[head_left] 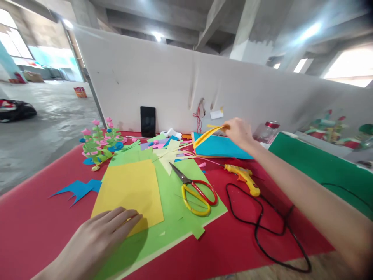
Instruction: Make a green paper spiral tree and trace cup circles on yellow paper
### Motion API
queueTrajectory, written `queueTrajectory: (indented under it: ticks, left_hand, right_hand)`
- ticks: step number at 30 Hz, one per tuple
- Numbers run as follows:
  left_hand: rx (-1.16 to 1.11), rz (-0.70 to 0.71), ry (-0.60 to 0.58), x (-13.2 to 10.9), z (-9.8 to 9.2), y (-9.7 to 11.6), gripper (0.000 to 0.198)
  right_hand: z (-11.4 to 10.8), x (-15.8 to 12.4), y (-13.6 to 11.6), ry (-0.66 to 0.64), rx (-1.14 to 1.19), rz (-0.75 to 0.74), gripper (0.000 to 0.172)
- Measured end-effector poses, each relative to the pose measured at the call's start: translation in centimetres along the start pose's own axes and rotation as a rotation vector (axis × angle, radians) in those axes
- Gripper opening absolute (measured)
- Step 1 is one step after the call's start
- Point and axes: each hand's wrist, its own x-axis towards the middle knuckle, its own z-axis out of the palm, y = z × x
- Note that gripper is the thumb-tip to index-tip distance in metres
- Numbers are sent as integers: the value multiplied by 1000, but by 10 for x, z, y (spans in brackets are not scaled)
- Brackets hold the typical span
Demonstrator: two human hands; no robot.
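Observation:
My left hand (101, 237) lies with its fingers stretched over the lower edge of a yellow paper sheet (131, 190), which rests on green paper (169, 229). At the back right, my right hand (239, 132) is pinched on raised yellow paper (208, 137) above a blue paper stack (224, 147). Whether it is one sheet or more I cannot tell. Scissors (192, 188) with one red and one yellow handle lie slightly apart on the green paper, between my hands. Pale yellow cut paper (169, 155) sits behind them.
A yellow glue gun (244, 179) with a looping black cord (258, 223) lies at right on the red table cover (221, 249). Blue cut paper (77, 190) and paper flowers (97, 140) are at left. A phone (148, 121) leans on the wall; green board (317, 167) lies right.

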Motion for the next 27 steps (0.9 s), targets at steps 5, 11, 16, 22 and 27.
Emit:
queueTrajectory:
  ticks: [5,11,16,22,27]
  left_hand:
    - [-70,6,-65,-1,5,-1,33]
    - [-134,-17,-131,-3,9,-1,33]
    - [-140,-63,-126,-5,13,-2,36]
    - [-163,43,-156,-6,14,-7,31]
    - [-163,9,-194,-5,12,-5,30]
  right_hand:
    - [44,0,47,-78,-56,0,24]
    - [95,-16,61,-371,-25,-186,24]
    - [110,-7,71,-517,-15,-190,26]
    - [109,-2,64,-622,41,-190,30]
    - [109,0,36,-704,183,-321,39]
